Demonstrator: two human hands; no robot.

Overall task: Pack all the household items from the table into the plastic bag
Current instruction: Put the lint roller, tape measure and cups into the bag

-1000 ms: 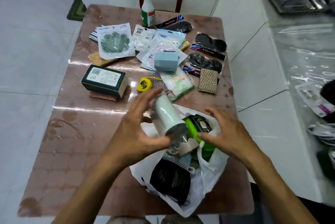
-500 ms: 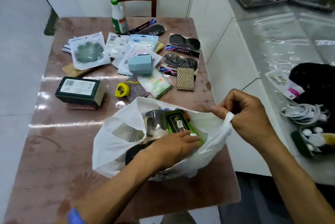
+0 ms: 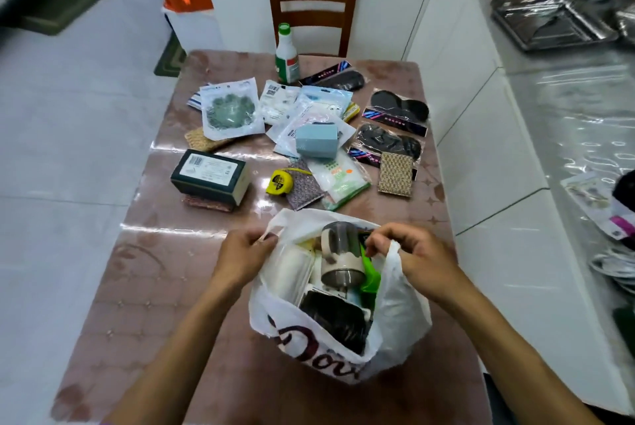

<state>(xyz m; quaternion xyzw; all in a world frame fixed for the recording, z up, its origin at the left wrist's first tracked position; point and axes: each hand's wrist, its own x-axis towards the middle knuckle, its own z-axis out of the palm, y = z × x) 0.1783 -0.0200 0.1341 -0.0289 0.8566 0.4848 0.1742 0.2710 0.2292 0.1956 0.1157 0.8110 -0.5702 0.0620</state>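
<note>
Brown patterned table (image 3: 144, 304) fills the view, with the white plastic bag (image 3: 395, 328) at its near edge, packed with a steel cup (image 3: 340, 252) and other goods. Left hand (image 3: 240, 256) and right hand (image 3: 415, 256) each pinch a bag handle, holding the mouth apart. Beyond lie a yellow tape measure (image 3: 279, 182), a dark box (image 3: 209, 177), packets and a green-capped bottle (image 3: 286, 55).
</note>
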